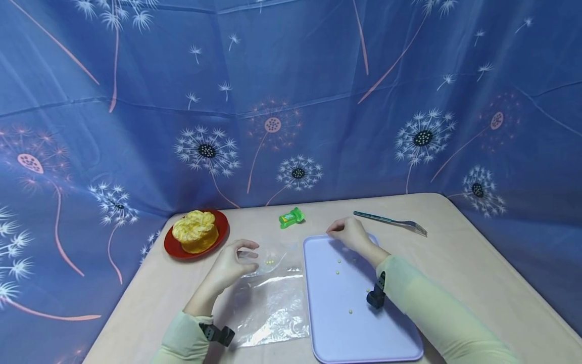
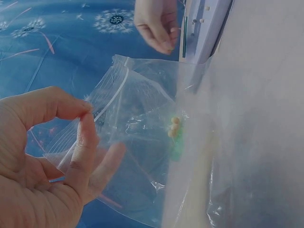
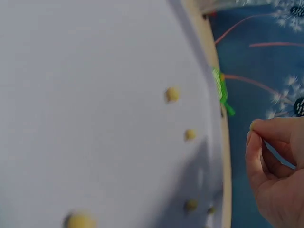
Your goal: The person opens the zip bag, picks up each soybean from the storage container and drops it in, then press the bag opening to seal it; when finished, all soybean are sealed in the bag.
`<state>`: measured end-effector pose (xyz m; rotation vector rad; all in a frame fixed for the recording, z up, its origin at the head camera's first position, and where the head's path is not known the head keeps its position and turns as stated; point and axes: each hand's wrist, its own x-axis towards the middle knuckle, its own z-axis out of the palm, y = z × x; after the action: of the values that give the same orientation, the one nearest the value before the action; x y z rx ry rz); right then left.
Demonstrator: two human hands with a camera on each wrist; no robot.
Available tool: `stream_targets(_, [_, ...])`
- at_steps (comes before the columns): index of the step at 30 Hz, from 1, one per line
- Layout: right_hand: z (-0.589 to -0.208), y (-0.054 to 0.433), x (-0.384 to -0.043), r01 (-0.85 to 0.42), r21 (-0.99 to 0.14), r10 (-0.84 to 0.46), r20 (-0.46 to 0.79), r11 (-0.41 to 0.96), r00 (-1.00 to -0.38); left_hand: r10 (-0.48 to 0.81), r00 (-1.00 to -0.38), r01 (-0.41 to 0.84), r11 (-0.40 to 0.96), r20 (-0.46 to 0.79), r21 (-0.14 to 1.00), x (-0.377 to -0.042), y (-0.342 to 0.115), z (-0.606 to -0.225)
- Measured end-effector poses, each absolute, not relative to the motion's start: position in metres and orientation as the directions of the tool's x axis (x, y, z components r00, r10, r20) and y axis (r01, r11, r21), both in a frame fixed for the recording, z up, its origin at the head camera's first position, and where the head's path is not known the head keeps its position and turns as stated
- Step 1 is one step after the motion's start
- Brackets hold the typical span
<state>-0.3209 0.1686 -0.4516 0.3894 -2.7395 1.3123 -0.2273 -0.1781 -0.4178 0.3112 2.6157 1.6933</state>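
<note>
My left hand (image 1: 229, 266) pinches the edge of a clear zip bag (image 1: 273, 311) between thumb and finger, near the zip strip (image 2: 111, 102). Several small pale-yellow beans (image 2: 174, 127) sit together inside the bag. Above the far edge of a lavender tray (image 1: 325, 313), my right hand (image 1: 353, 235) has thumb and forefinger pressed together. A tiny yellow bean (image 3: 252, 125) shows at those fingertips in the right wrist view. More loose beans (image 3: 172, 94) are scattered over the tray.
A red plate (image 1: 223, 227) carrying a yellow cake-like item (image 1: 196, 232) stands at the back left. Behind the bag lies a green wrapped packet (image 1: 291, 218). A fork (image 1: 391, 221) lies beyond the tray, and a blue dandelion-print curtain (image 1: 318, 126) hangs behind the table.
</note>
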Motion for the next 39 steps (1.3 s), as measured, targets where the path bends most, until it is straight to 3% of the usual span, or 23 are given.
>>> stream_targets(12, [-0.412, 0.11, -0.303, -0.349, -0.848, -0.347, 0.213, 0.398, -0.913, 0.166, -0.982, 0.149, 0.393, 0.089, 0.908, -0.226, -0.176, -0.416])
stream_targets(23, [-0.397, 0.062, -0.285, -0.448, -0.841, -0.514, 0.251, 0.304, -0.82, 0.155, -0.984, 0.14, 0.386, 0.085, 0.912, -0.227, -0.173, -0.418])
stream_targets(31, [-0.401, 0.063, -0.286, -0.446, -0.842, -0.507, 0.254, 0.303, -0.824, 0.157, -0.983, 0.152, 0.398, 0.095, 0.905, -0.228, -0.173, -0.418])
stream_targets(39, [-0.403, 0.101, -0.296, -0.408, -0.837, -0.422, 0.242, 0.366, -0.874, 0.18, -0.978, 0.171, 0.381, 0.108, 0.909, -0.226, -0.173, -0.416])
